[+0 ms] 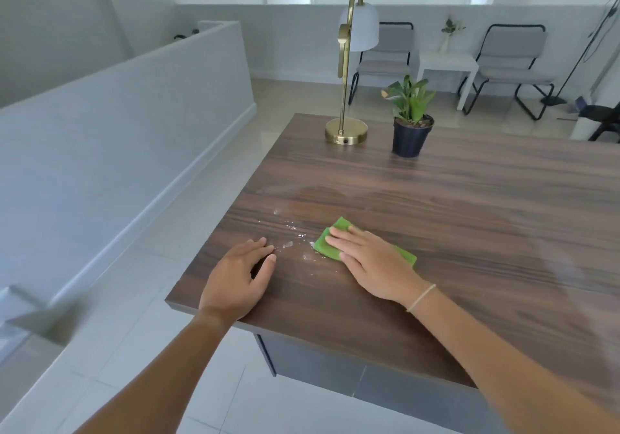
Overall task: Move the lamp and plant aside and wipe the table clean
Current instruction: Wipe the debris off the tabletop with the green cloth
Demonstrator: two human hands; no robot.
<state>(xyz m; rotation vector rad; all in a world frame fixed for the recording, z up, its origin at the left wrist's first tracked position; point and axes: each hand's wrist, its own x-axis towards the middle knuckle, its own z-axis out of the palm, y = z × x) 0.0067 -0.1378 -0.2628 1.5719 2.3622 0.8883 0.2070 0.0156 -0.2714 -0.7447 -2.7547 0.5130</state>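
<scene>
— Where's the cloth?

— The green cloth (364,244) lies flat on the table (469,198), near its front left corner, under my right hand (369,262), fingers spread and pressing. My left hand (240,277) rests open beside the white crumbs (295,239), holding nothing.

— And the lamp?

— The lamp (347,64) and plant (411,121) stand at the far edge, so I judge we're wiping. Next, sweep left through the spill — though the table's right side is blurred and cut off

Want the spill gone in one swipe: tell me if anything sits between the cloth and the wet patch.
Nothing visible does. The cloth under the right hand borders the droplets; the left hand rests just beyond them, and lamp and plant stand far back.
</scene>
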